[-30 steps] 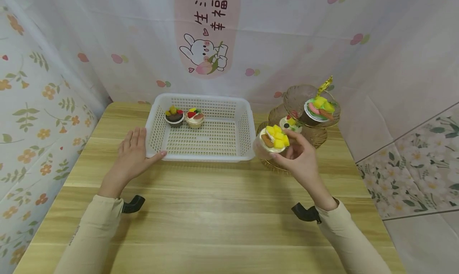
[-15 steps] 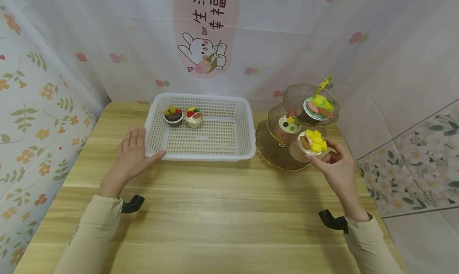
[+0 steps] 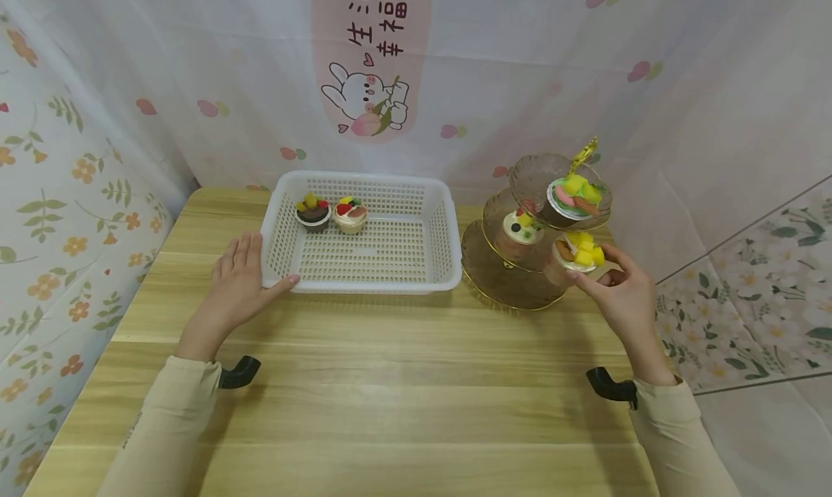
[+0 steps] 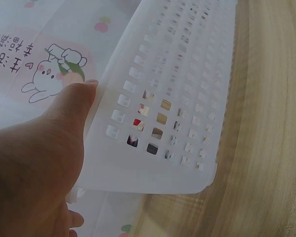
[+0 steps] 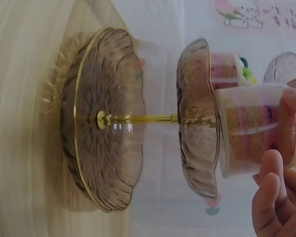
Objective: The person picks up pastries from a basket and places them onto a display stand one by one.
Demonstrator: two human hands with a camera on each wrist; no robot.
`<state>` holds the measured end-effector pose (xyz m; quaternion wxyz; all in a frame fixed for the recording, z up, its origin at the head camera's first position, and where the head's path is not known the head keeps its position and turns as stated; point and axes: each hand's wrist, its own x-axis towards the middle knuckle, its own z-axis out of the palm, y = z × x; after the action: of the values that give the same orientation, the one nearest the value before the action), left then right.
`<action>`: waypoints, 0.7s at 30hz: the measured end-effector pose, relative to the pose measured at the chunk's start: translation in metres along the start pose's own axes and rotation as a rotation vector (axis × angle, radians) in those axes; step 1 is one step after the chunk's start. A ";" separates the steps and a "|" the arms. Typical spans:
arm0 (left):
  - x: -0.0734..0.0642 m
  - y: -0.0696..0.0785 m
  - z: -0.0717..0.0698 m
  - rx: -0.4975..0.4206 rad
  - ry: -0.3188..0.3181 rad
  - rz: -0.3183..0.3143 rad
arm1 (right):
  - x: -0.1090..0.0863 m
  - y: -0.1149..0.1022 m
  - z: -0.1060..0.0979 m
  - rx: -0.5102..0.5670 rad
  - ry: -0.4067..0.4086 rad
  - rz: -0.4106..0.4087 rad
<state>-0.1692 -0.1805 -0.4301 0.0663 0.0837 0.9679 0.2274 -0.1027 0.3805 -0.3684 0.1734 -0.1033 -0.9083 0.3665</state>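
My right hand (image 3: 620, 287) pinches a toy cupcake (image 3: 560, 271) in a clear cup, topped with yellow cubes and a brown biscuit. In the right wrist view the cup's base sits right at the surface of the middle tier (image 5: 195, 143) of a three-tier cake stand (image 3: 481, 269). Behind it on that tier stands another cup cupcake (image 3: 520, 231) with a blueberry on top. The top tier bears a green-and-pink cupcake (image 3: 568, 202). My left hand (image 3: 237, 284) rests at the near left corner of a white basket (image 3: 377, 286), fingers straight along its side and thumb over the rim.
Inside the basket, at its left, are a dark cupcake (image 3: 315, 214) and a cream one (image 3: 351, 217) side by side. The stand's gold handle (image 3: 583, 156) rises above the top tier. A patterned curtain (image 3: 487, 85) hangs behind the wooden table (image 3: 390, 381).
My right hand has carried the yellow-topped cupcake rightward from the stand's front left to the right side of the middle tier. The left hand stays at the basket.
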 end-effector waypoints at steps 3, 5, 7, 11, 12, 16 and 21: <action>0.000 -0.001 0.000 -0.001 0.002 -0.001 | 0.005 0.001 -0.001 -0.005 -0.009 0.005; 0.000 -0.001 0.000 -0.004 0.003 -0.001 | 0.008 0.000 -0.001 -0.020 -0.026 0.018; 0.000 -0.001 0.000 -0.008 0.003 -0.002 | 0.010 -0.001 -0.001 -0.028 -0.044 0.036; 0.000 -0.002 0.000 -0.013 0.006 0.000 | 0.013 -0.004 0.000 -0.021 -0.067 0.070; 0.000 -0.001 0.000 -0.013 0.006 0.000 | 0.014 -0.005 0.001 -0.018 -0.069 0.077; 0.000 -0.001 -0.001 -0.012 0.009 0.002 | 0.018 -0.007 0.005 0.008 -0.061 0.092; -0.001 0.000 -0.001 -0.013 0.014 0.006 | 0.022 -0.007 0.010 0.078 0.001 0.114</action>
<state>-0.1689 -0.1811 -0.4292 0.0596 0.0847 0.9666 0.2343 -0.1276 0.3761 -0.3653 0.1565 -0.1481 -0.8859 0.4108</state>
